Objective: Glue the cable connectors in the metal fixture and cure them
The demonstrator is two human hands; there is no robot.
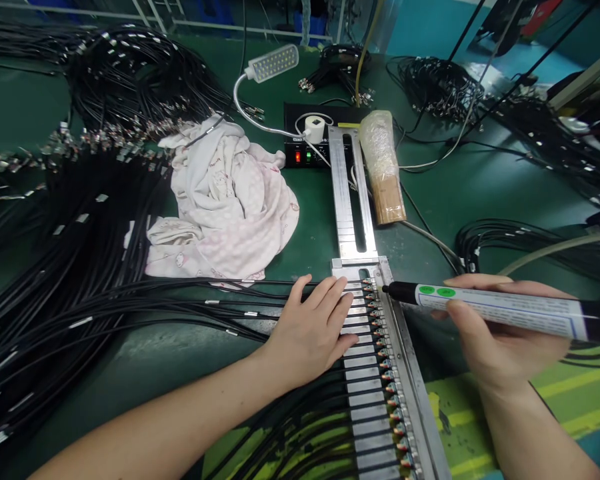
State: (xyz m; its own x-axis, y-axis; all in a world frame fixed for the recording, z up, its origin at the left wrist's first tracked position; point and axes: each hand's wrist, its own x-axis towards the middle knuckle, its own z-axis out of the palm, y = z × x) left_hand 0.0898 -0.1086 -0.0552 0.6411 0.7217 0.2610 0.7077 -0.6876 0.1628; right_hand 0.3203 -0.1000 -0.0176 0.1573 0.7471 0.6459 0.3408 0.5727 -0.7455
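Note:
My left hand (313, 327) lies with its fingers spread over black cables (240, 308) where they cross a long metal fixture (353, 220). Several cables sit side by side in that fixture, their stripped ends showing coloured wires and small metal connectors (384, 353) along its right side. In my right hand (505, 333) is a thick marker pen (500, 308) with a white label and green stickers. Its dark tip points left and is at the top connectors; whether it touches them I cannot tell.
Bundles of black cables (95, 220) cover the left side. A crumpled pale cloth (230, 200) lies beyond my left hand. Behind the fixture stand a black power box (293, 157) and a gooseneck LED lamp (275, 63). A plastic-wrapped block (383, 167) is right of the fixture.

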